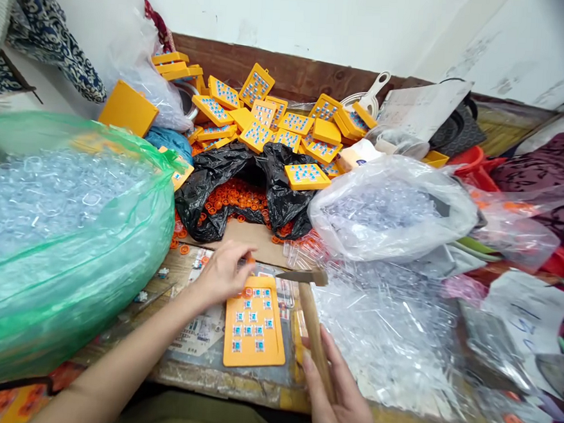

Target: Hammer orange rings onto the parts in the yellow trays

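A yellow tray (252,354) with small blue pieces in its pockets lies flat on the table in front of me. My left hand (222,273) rests at its top left corner, fingers pinched on a small orange ring. My right hand (340,406) grips the wooden handle of a hammer (310,304), whose metal head hovers just above the tray's top right corner.
A big green bag of clear plastic parts (53,234) fills the left. A black bag of orange rings (239,192) lies behind the tray, with a pile of filled yellow trays (273,124) beyond. Clear bags (388,206) and loose clear pieces (390,328) crowd the right.
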A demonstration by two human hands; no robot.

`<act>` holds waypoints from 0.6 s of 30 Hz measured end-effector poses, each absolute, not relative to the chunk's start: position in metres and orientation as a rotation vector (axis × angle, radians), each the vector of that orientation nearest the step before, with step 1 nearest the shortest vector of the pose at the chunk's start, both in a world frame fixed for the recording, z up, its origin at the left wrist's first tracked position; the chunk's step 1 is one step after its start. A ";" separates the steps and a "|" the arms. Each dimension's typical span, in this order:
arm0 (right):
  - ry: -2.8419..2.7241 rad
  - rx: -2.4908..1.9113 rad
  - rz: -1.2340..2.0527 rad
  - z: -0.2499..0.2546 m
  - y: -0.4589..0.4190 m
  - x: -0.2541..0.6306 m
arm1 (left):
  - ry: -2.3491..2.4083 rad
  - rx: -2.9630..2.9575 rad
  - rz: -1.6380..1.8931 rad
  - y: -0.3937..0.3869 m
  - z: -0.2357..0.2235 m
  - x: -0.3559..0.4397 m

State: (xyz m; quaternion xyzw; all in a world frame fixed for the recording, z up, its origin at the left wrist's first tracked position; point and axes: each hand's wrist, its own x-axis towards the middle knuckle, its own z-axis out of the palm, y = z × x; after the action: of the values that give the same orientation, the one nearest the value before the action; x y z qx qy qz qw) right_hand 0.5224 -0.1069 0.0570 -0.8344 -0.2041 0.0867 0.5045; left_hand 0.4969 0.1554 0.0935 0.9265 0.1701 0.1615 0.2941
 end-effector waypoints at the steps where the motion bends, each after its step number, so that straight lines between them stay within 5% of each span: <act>1: -0.580 -2.050 0.139 0.060 -0.110 0.525 | 0.404 2.419 0.460 0.145 0.094 0.489; 18: -1.165 -2.072 -0.153 0.076 -0.109 0.529 | 0.459 2.203 0.636 0.102 0.072 0.471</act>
State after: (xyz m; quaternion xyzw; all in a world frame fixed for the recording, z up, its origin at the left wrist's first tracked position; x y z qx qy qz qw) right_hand 0.5288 -0.1091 0.0759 -0.8078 -0.4543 -0.0595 0.3708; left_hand 0.4710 0.1019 0.0717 0.8672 0.1807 0.2502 0.3908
